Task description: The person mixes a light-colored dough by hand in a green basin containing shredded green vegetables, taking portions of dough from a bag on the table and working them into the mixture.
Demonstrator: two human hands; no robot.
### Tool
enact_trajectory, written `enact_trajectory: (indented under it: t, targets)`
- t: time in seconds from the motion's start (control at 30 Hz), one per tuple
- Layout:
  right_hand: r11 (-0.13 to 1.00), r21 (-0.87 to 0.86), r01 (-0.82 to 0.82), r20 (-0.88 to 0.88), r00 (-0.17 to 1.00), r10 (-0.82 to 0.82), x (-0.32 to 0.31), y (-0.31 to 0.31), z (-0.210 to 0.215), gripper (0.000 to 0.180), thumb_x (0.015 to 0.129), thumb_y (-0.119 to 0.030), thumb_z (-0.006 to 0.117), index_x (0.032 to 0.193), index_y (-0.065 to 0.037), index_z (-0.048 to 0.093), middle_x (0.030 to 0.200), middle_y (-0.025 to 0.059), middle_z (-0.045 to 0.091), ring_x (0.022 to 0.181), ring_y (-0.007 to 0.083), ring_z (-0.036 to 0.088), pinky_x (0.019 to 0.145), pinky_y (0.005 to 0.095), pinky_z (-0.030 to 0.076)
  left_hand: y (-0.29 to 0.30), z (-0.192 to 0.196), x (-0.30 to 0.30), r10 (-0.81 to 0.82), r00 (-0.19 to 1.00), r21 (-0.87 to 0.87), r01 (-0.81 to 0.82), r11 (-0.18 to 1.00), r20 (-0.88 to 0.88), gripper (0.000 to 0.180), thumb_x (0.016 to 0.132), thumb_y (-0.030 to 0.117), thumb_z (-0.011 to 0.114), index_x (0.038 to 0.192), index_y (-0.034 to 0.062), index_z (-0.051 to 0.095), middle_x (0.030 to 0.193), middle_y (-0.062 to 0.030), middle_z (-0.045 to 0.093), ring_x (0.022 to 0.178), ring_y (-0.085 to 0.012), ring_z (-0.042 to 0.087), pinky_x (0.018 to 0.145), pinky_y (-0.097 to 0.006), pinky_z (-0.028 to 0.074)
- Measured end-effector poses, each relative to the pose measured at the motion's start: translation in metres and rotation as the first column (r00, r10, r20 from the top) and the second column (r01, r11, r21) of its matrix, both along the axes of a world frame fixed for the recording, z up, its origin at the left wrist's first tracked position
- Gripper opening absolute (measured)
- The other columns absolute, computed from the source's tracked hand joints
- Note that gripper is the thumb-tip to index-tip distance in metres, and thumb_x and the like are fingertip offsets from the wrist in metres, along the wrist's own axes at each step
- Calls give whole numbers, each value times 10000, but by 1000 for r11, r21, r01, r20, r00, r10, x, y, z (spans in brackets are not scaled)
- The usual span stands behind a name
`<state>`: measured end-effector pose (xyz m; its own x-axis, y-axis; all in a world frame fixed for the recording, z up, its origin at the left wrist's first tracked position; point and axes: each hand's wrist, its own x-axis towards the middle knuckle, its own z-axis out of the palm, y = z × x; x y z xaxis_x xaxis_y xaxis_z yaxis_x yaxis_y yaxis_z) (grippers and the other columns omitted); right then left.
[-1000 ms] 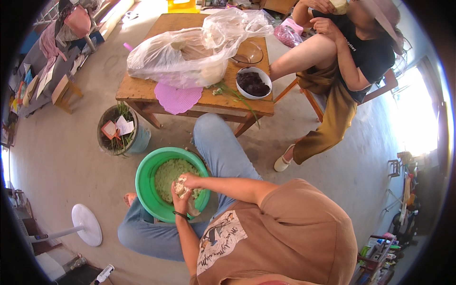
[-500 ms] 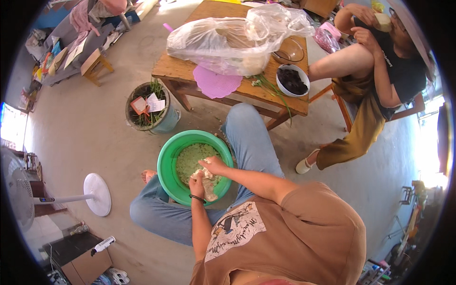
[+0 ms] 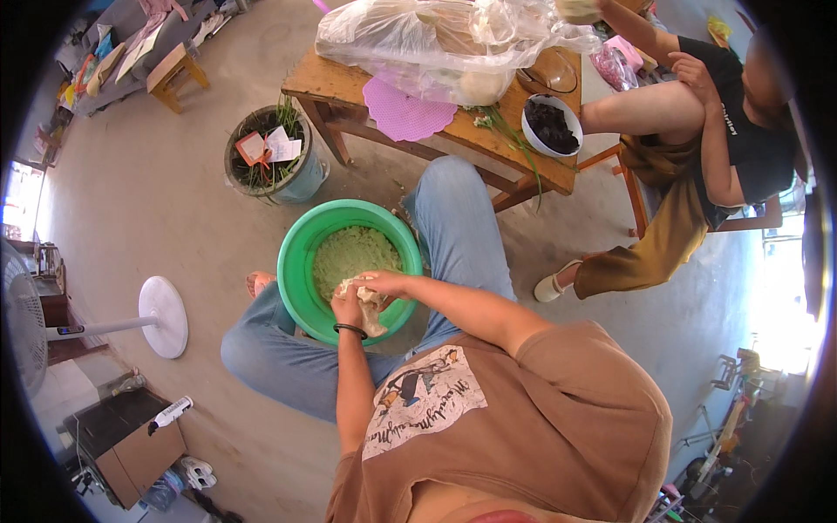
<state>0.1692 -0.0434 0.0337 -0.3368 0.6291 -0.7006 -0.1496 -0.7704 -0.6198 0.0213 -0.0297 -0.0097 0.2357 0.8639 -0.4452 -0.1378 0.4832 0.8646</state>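
A green plastic tub (image 3: 292, 261) sits between my bent knees, with pale green, finely shredded or mashed stuff (image 3: 353, 253) covering its bottom. Over its near side, both hands grip one pale, limp, wet-looking cloth (image 3: 373, 321). My left hand (image 3: 347, 305), a dark band at its wrist, is closed round the lower left of the bunched cloth. From the right, my right hand (image 3: 385, 284) closes on its top, fingers close to the left ones. A loose end droops below them inside the tub. What the cloth wraps, if anything, is hidden.
Ahead stands a wooden table (image 3: 314, 78) with a plastic bag (image 3: 436, 48), a purple mat (image 3: 405, 109) and a white bowl of dark food (image 3: 551, 126). A planter (image 3: 270, 157) is beyond the tub, a fan (image 3: 162, 317) at left. Another person (image 3: 737, 131) sits at right.
My hands have come closer together round the cloth, nearer the tub's near rim. The other person's hand has moved from the face out over the table, holding a pale thing. The whole view has shifted slightly.
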Motion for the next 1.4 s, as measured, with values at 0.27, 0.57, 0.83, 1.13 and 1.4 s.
enact_trajectory:
  t: [0.27, 0.57, 0.83, 1.13, 1.4]
  targets:
    - [999, -21, 50, 48, 998, -49, 3, 0, -9, 639, 810, -505, 556, 1254, -71, 402, 1072, 80, 542, 801, 184, 585, 568, 297, 530, 1, -14, 3, 23, 983, 72, -10, 997, -184, 172, 850, 97, 532, 954, -35, 570, 858, -67, 619, 728, -131, 581, 626, -268, 476]
    - [998, 47, 43, 143, 989, -49, 4, -3, -7, 576, 776, -546, 575, 1099, -70, 560, 907, 45, 554, 671, 122, 515, 473, 260, 446, -2, -26, 3, -45, 954, -15, 42, 999, -296, 367, 872, 277, 396, 888, -49, 564, 865, -105, 600, 801, -163, 537, 708, -325, 438]
    - [1000, -10, 12, -88, 996, -13, -3, -7, -38, 377, 811, -445, 577, 937, -90, 597, 798, 36, 593, 626, 144, 567, 509, 295, 485, -1, 6, -3, -159, 987, -243, 162, 956, 32, 470, 913, 398, 368, 934, -17, 587, 804, -117, 603, 666, -183, 566, 573, -322, 457]
    - [987, -4, -162, -17, 987, 162, 11, -2, -19, 689, 714, -512, 655, 1213, -69, 481, 1232, 104, 462, 1038, 266, 509, 727, 425, 502, 4, -11, 5, -62, 939, -235, -21, 972, -339, 700, 880, 535, 368, 982, -133, 552, 900, -178, 606, 799, -241, 586, 699, -358, 466]
    - [955, 296, 3, 89, 996, -31, -8, 2, -38, 415, 751, -200, 639, 1143, -94, 554, 1000, 57, 599, 871, 159, 561, 704, 300, 480, 1, -27, -4, -96, 995, -121, 95, 988, 0, 405, 872, 293, 353, 1029, -12, 569, 931, -142, 599, 811, -214, 592, 694, -341, 492]
